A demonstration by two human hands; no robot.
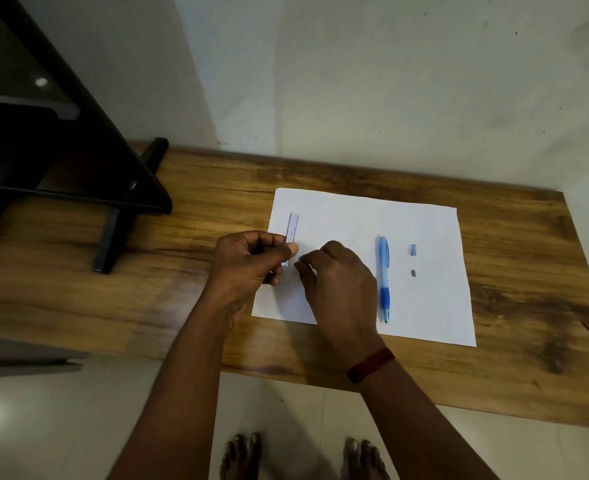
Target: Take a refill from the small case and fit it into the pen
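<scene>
Hands [248, 261] at pen parts [292, 230]

- Pen [383, 278]: translucent light blue, with a darker blue grip.
- Paper sheet [424, 289]: plain white.
- Table [182, 299]: brown wood grain, dark-streaked.
- Wristband [370, 364]: dark red.

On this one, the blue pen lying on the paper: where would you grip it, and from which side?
Grip the blue pen at its darker rubber sleeve near the tip, probably from above with thumb and finger across the barrel. It lies flat on the white paper, tip toward the person, its right side free; the right hand crowds its left.
</scene>
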